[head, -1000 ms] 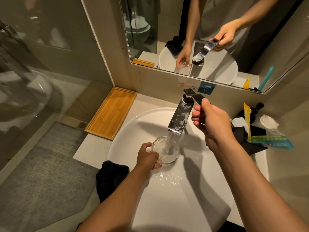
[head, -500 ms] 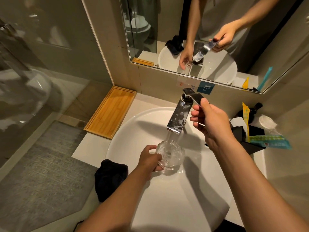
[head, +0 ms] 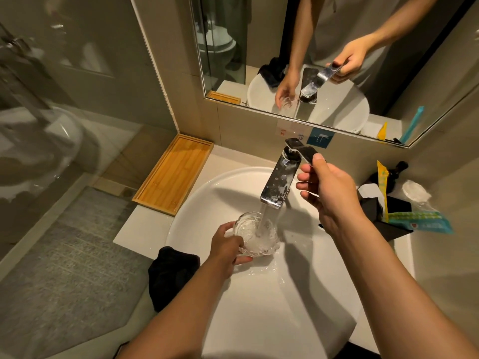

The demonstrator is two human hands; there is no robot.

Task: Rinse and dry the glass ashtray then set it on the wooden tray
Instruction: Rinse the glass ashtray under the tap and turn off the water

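Note:
My left hand (head: 228, 248) grips the clear glass ashtray (head: 252, 233) by its near rim, holding it over the white basin (head: 298, 301). Water streams from the chrome faucet (head: 278, 182) into the ashtray and splashes over its edge. My right hand (head: 329, 193) holds the faucet's lever handle (head: 304, 151), thumb on top. The empty wooden tray (head: 173, 174) lies on the counter to the left of the basin, against the wall.
A black cloth (head: 171, 273) is bunched on the counter at the basin's left edge. A black holder with toiletry packets (head: 388, 211) stands to the right. A mirror (head: 324, 60) hangs above, and a glass shower wall (head: 51, 112) stands at the left.
The ashtray has turned from tilted under the spout back to mouth-up in the stream. My right hand stays on the lever.

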